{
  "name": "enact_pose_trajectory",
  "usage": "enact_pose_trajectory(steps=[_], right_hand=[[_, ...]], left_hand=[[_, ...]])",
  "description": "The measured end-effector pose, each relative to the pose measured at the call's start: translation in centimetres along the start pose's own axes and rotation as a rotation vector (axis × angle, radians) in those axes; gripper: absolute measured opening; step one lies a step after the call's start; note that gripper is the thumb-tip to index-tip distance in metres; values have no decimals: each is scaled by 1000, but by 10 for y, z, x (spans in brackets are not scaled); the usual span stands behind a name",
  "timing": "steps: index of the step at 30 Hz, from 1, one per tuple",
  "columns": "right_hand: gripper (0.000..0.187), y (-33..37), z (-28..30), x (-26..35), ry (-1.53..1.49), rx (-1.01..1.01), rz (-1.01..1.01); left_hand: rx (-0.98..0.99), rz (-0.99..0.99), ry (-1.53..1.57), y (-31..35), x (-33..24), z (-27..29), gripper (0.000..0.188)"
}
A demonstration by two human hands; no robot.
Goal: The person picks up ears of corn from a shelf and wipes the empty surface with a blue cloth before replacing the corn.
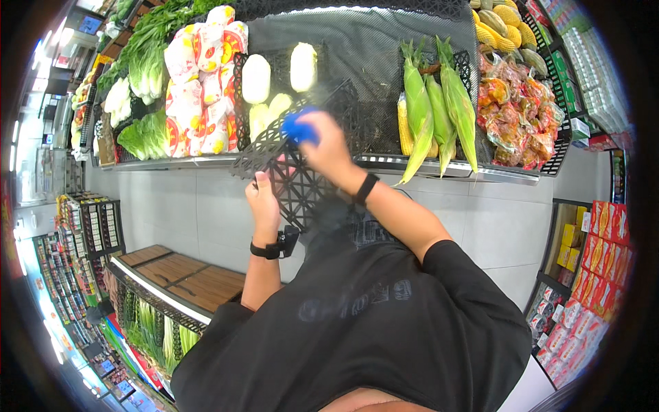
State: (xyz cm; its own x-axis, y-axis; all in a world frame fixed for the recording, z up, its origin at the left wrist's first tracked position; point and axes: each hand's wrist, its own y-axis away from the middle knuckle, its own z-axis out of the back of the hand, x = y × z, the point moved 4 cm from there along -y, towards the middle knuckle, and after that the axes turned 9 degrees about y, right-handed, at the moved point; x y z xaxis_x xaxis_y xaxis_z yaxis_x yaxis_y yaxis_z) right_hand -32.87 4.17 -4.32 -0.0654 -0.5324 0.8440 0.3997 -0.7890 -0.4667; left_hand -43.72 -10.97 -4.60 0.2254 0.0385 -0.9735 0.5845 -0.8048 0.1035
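Observation:
My left hand (263, 204) grips the lower left side of a black plastic lattice piece (296, 194), held tilted in front of my chest at the edge of the produce stand. Closed around a bunched blue cloth (300, 126), my right hand (330, 154) presses it at the piece's upper part; motion blurs the cloth a little. The lattice looks like a basket or divider, but its full shape is partly hidden by my right arm. Just beyond it lie pale napa cabbages (257, 79), some of them partly covered by the lattice.
Bagged goods in white, red and yellow wrap (201, 113) and leafy greens (146, 136) fill the stand's left. Corn in green husks (420, 113) overhangs its metal edge. Bagged reddish produce (518, 110) lies at right. Behind me on the left stands a brown wooden-slat surface (185, 271).

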Motion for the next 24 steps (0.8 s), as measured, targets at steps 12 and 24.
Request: enact_pose_trajectory(steps=[12,24], right_hand=[[41,5,13,-54,195,-123,-84],[46,8,11,37,43,44,325]], left_hand=[[52,65,304,8,-1,-16,103],[434,134,855,2,-10,-23,104]])
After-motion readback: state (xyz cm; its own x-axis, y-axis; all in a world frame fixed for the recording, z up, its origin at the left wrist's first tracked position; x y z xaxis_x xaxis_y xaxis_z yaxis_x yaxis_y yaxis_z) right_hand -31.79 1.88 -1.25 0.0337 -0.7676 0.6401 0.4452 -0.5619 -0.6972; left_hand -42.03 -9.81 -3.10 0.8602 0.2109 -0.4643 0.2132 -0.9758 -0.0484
